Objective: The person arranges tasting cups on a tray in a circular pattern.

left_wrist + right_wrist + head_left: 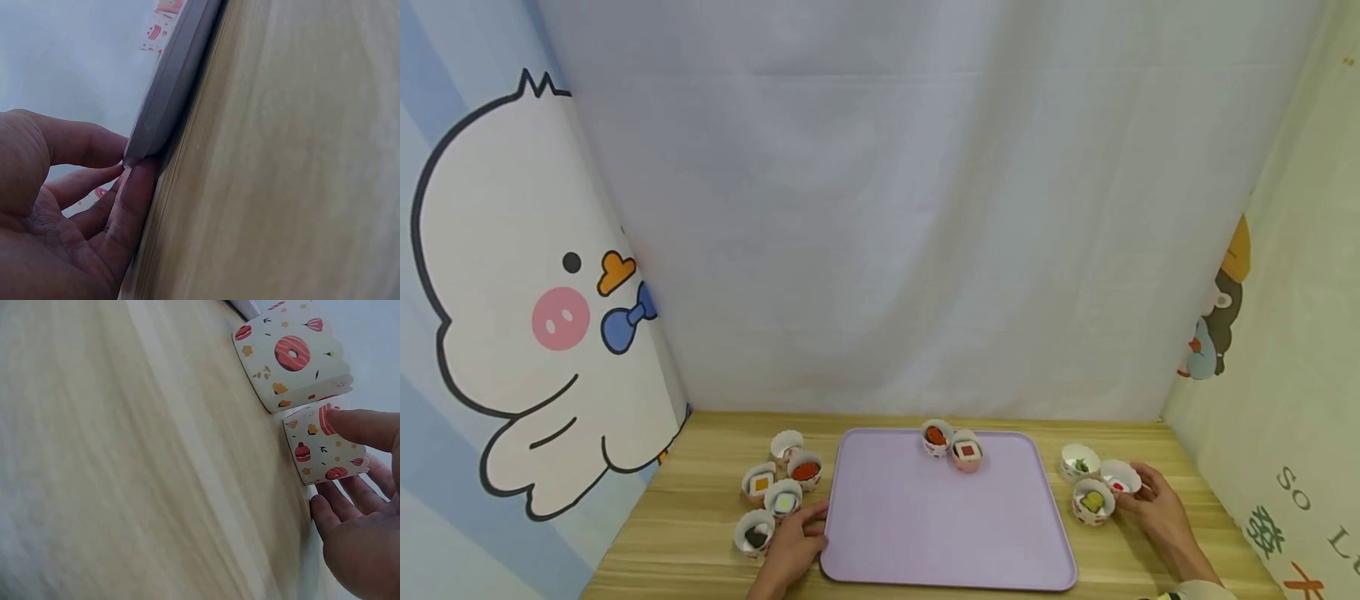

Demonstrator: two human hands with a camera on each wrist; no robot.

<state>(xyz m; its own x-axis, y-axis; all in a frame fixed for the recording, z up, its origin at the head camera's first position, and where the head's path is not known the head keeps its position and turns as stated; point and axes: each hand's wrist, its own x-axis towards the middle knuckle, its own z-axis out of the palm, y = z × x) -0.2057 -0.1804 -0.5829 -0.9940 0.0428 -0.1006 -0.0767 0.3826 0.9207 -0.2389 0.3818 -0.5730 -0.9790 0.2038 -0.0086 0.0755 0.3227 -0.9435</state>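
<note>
1. The right hand (1159,512) has its fingers clamped lightly on a paper cup (322,450), thumb one side, fingers the other. It appears to rest on the worktop (670,525), right of the tray (947,533), close by two neighbouring cups (290,359).
2. The left hand (796,542) pinches the tray's left edge between its fingers.
3. I'd squeeze gently, since thin paper probably buckles, and keep the cup level, clear of its neighbours.
4. Two more cups (937,452) stand at the tray's far side; five cups (787,442) cluster on its left.
5. The worktop is wood-grained; pale cloth (925,208) hangs behind, a cartoon bird (497,275) leftward.
</note>
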